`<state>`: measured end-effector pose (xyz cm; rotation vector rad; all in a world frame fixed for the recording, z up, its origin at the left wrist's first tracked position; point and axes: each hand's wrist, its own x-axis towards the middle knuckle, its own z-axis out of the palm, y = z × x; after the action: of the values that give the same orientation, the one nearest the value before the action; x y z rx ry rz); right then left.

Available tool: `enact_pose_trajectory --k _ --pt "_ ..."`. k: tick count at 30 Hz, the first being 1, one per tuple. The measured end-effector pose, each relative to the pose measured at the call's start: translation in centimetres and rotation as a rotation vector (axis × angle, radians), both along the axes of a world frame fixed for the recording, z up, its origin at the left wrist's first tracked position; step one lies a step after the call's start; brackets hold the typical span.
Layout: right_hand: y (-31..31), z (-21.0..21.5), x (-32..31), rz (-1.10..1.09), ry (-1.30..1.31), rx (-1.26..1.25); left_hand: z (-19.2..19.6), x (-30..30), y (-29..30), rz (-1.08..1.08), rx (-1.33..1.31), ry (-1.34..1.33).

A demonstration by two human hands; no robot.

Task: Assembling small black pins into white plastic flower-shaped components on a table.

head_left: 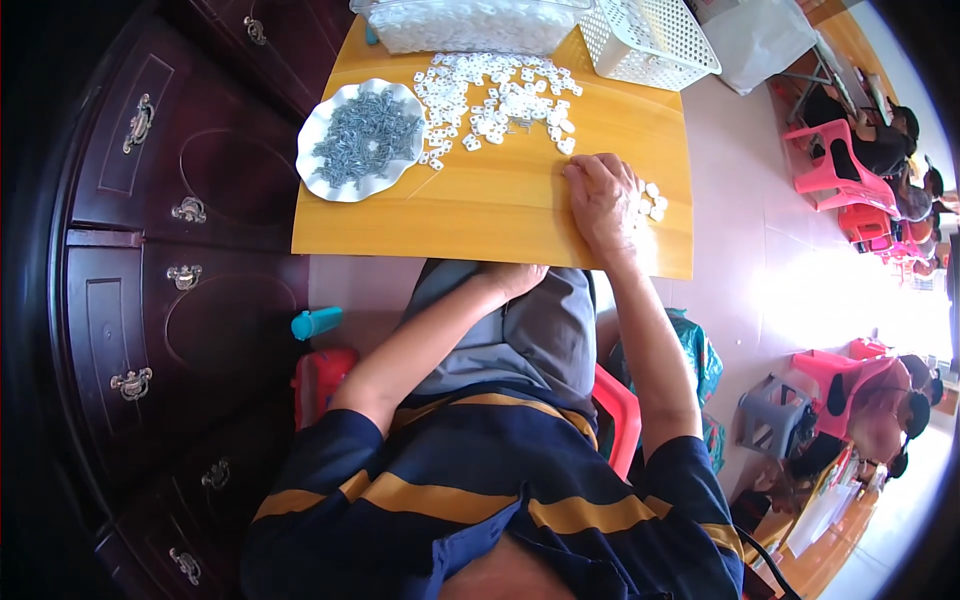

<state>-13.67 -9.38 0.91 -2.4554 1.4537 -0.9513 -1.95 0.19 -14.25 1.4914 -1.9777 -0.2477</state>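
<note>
Dark wooden cabinets [215, 235] stand left; bright light [825, 290] glares across pale floor tiles [728, 220]; pink chairs [840, 182] stand right.

No text, label, number or sign can be read here. On the shiny green plastic bag [700, 355], which is below the bare right hand [605, 198] and beside its forearm, no letters are clear. The flat white paper sheets [822, 520], far to the lower right of this hand, are too small for reading.

The tabletop [450, 228] lay open along its near edge, left of the right hand [605, 195]; white dish [310, 150], scattered white pieces [445, 88] and clear tub [475, 30] blocked beyond.
</note>
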Motion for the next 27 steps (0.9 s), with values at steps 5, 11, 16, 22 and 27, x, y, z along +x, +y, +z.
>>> enact_pose_trajectory --k 5,11,16,22,27 --pt "0.0 -0.1 0.2 0.017 0.065 -0.052 2.1 2.2 3.7 -0.079 -0.018 -0.151" --pt "-0.4 -0.9 0.0 0.017 0.131 -0.103 13.8 4.6 4.5 -0.609 0.689 0.206" --pt "-0.4 -0.8 -0.4 0.039 0.004 -0.039 18.5 5.3 1.5 -0.126 0.084 0.19" --pt "-1.1 -2.1 -0.6 0.046 -0.109 -0.018 16.0 5.0 -1.3 0.028 -0.078 -0.04" --pt "-0.9 -1.8 -0.7 0.05 -0.128 0.01 15.0 4.3 -2.0 -0.043 -0.116 -0.142"
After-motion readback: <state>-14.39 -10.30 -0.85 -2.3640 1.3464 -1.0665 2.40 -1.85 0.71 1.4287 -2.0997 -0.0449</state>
